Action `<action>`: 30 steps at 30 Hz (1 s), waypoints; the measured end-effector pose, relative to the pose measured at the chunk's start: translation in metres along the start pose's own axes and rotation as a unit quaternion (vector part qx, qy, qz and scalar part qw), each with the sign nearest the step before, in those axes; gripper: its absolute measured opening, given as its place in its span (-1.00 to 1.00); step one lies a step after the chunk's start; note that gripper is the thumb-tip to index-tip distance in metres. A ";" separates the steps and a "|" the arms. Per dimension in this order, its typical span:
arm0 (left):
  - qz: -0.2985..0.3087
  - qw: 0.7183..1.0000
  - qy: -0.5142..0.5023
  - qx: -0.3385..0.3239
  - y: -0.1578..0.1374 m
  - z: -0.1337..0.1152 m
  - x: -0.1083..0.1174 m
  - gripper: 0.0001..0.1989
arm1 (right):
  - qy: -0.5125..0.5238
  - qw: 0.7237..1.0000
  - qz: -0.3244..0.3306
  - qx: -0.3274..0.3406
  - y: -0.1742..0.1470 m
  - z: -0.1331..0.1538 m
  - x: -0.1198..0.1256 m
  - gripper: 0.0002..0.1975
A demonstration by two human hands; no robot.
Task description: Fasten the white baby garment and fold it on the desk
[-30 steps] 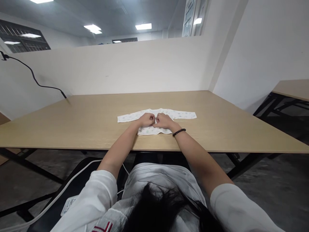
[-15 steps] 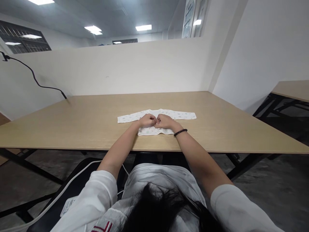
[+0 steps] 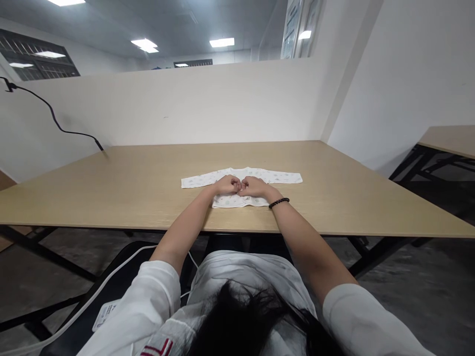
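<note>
A small white long-sleeved shirt (image 3: 237,201) with a faint print lies flat on the table, its sleeves spread out to both sides. Over the middle of its front, my left hand (image 3: 227,184) and my right hand (image 3: 254,186) meet, fingertips nearly touching. Both hands have their fingers curled and pinched at the shirt's front. The exact bit of cloth or fastening between the fingertips is too small to make out. A dark beaded bracelet (image 3: 278,202) circles my right wrist.
The shirt rests near the front edge of a wide wooden table (image 3: 148,163). A white partition (image 3: 208,104) stands along the back. At the left, a black flexible arm (image 3: 55,118) reaches down to the table's rear corner. Another table (image 3: 451,138) stands to the right.
Both hands stay pinched at the shirt's front, with hardly any movement. The whole view has shifted very slightly.
</note>
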State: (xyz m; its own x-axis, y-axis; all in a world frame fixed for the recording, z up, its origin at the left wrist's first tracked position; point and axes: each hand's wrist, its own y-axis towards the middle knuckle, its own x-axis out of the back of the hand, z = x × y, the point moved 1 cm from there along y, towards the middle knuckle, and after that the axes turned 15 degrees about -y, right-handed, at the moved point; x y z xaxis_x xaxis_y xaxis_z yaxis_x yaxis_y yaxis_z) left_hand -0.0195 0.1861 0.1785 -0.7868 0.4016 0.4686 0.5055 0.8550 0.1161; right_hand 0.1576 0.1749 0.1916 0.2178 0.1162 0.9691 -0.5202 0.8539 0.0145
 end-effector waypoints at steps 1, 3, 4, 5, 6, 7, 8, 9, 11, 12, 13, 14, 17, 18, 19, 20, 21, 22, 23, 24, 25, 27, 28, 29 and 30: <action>0.002 1.000 -0.002 0.000 0.000 0.000 0.000 -0.83 | -0.015 1.000 0.003 0.000 -0.001 0.001 0.001 -0.77; 0.002 1.000 -0.006 0.002 0.001 0.001 0.001 -0.83 | -0.038 0.999 0.008 -0.004 -0.002 0.002 0.003 -0.79; 0.002 1.000 -0.007 0.003 0.001 0.001 0.001 -0.84 | -0.043 0.999 0.008 -0.007 -0.002 0.002 0.003 -0.80; 0.001 1.000 -0.007 0.004 0.001 0.002 0.001 -0.84 | -0.044 0.999 0.006 -0.009 -0.003 0.003 0.004 -0.81; 0.001 1.000 -0.007 0.005 0.001 0.002 0.001 -0.84 | -0.042 0.999 0.004 -0.011 -0.003 0.002 0.004 -0.83; 0.000 1.000 -0.005 0.006 0.001 0.002 0.001 -0.84 | -0.037 0.999 0.002 -0.012 -0.003 0.002 0.003 -0.84; -0.002 1.000 -0.004 0.007 0.002 0.003 0.000 -0.84 | -0.030 0.999 0.001 -0.013 -0.002 0.001 0.003 -0.84; -0.004 1.000 -0.003 0.009 0.002 0.003 0.000 -0.83 | -0.022 1.000 0.001 -0.013 -0.001 0.000 0.002 -0.84; -0.009 1.000 -0.004 0.009 0.001 0.003 -0.001 -0.83 | -0.001 1.000 -0.005 -0.010 0.002 -0.003 0.000 -0.82; -0.009 1.000 -0.006 0.007 0.001 0.003 -0.001 -0.84 | 0.013 1.000 -0.013 -0.006 0.003 -0.005 -0.001 -0.80; -0.007 1.000 -0.011 0.003 0.000 0.003 -0.001 -0.85 | 0.026 0.999 -0.023 -0.002 0.005 -0.007 -0.002 -0.78; -0.003 1.000 -0.016 -0.002 0.000 0.003 -0.002 -0.86 | 0.038 0.999 -0.036 0.000 0.007 -0.009 -0.003 -0.77; 0.007 1.000 -0.024 -0.018 -0.001 0.001 -0.003 -0.84 | 0.053 0.996 -0.073 -0.018 0.012 -0.014 -0.003 -0.79; 0.009 1.000 -0.022 -0.020 -0.001 0.000 -0.004 -0.82 | 0.050 0.995 -0.084 -0.032 0.013 -0.015 -0.002 -0.81; 0.010 1.000 -0.017 -0.021 -0.001 -0.001 -0.005 -0.81 | 0.046 0.993 -0.096 -0.045 0.014 -0.016 -0.002 -0.82; 0.010 1.000 -0.012 -0.020 -0.001 -0.002 -0.006 -0.81 | 0.043 0.992 -0.107 -0.057 0.014 -0.016 -0.001 -0.84; 0.009 1.000 -0.009 -0.020 -0.001 -0.002 -0.007 -0.80 | 0.042 0.990 -0.116 -0.066 0.014 -0.017 0.000 -0.87; 0.007 1.000 -0.006 -0.019 -0.001 -0.003 -0.007 -0.80 | 0.044 0.989 -0.120 -0.071 0.014 -0.016 0.000 -0.90; 0.006 1.000 -0.004 -0.019 -0.001 -0.003 -0.008 -0.80 | 0.047 0.989 -0.119 -0.074 0.013 -0.016 0.000 -0.93; 0.003 1.000 -0.004 -0.018 -0.001 -0.003 -0.009 -0.79 | 0.051 0.989 -0.114 -0.077 0.013 -0.015 0.000 -0.95; 0.001 1.000 -0.004 -0.017 -0.001 -0.003 -0.010 -0.78 | 0.053 0.990 -0.106 -0.078 0.012 -0.015 0.000 -0.94; -0.002 1.000 -0.009 -0.014 -0.002 -0.003 -0.011 -0.79 | 0.052 0.992 -0.086 -0.077 0.011 -0.013 -0.001 -0.92; 0.000 1.000 -0.014 -0.014 -0.002 -0.003 -0.012 -0.79 | 0.049 0.993 -0.079 -0.076 0.011 -0.013 -0.001 -0.92; 0.004 1.000 -0.022 -0.013 -0.002 -0.003 -0.012 -0.79 | 0.047 0.993 -0.071 -0.076 0.010 -0.013 0.000 -0.91; 0.009 0.999 -0.031 -0.013 -0.002 -0.003 -0.013 -0.80 | 0.046 0.994 -0.064 -0.076 0.010 -0.013 0.000 -0.91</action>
State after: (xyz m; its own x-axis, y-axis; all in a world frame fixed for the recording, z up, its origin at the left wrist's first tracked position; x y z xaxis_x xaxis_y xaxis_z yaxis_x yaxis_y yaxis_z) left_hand -0.0093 0.1783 0.1754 -0.7978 0.4374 0.4149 0.5281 0.8391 0.1308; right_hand 0.1636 0.1899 0.1888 0.3522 0.0407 0.9351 -0.3536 0.9308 0.0926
